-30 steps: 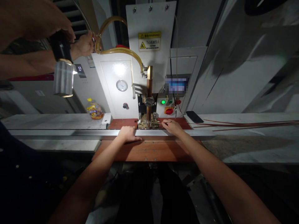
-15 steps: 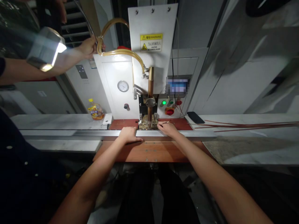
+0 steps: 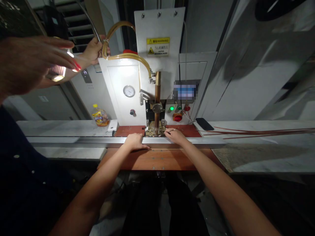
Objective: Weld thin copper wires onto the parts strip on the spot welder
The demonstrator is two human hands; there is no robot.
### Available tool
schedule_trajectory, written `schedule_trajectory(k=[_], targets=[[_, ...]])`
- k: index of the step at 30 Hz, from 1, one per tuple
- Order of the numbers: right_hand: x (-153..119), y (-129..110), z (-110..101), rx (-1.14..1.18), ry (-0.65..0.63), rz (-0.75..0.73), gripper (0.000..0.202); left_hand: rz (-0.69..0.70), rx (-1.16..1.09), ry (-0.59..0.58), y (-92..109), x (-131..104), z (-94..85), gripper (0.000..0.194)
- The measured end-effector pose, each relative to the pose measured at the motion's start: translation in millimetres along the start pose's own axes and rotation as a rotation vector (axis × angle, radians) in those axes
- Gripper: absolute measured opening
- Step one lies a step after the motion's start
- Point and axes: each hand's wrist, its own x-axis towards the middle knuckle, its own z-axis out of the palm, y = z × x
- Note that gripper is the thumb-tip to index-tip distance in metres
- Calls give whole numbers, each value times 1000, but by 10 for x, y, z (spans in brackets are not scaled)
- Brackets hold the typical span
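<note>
A long silvery metal bar (image 3: 211,141) lies across the front of a white press-like machine (image 3: 159,29). My left hand (image 3: 134,141) is closed over this bar, its thumb along the near side and its fingertips hidden behind. My right hand (image 3: 176,135) pinches a thin rod (image 3: 175,129) close to the bar's far edge, beside the machine's brass-coloured fixture (image 3: 150,128). Above the fixture stands an upright copper-coloured electrode (image 3: 157,93). Whether its tip touches anything, I cannot tell.
At left, another person's hand (image 3: 36,62) crosses a bright lamp (image 3: 59,72); their other hand (image 3: 94,50) is by the yellow hose (image 3: 128,55). A bottle (image 3: 100,116) stands on the left worktop. A phone (image 3: 204,124) and thin copper-coloured rods (image 3: 246,132) lie at right.
The other person's near hand has come in front of the lamp at upper left. My two hands hold almost the same places; the view has shifted slightly.
</note>
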Motion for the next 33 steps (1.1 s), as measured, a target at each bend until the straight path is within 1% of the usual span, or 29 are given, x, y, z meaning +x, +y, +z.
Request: schedule_trajectory(k=[4,5,7,10,13,19,26,33], targets=[[-2,-12,-11,-14,-24,-24,32,123,-82,77,-98,-14,8,95],[-4,-16,-15,-17,-27,-28,33,132,-96,86,-138,-23,7,98],[-8,-22,-20,-24,-26,-33,33,85,-88,80,-229,-47,3,101],[-12,-26,-20,-40,-21,-37,34,42,-66,60,-360,-86,-7,102],[-14,-25,-16,-60,-23,-18,34,16,-47,46,-435,-102,-2,100],[-15,-26,-21,-50,-17,-13,32,46,-45,38,-451,-80,35,92],[-14,-28,-26,-43,-29,0,33,56,-45,14,-487,-90,21,88],[-3,-1,-1,-54,-29,-3,33,-42,15,-24,-431,-111,23,87]])
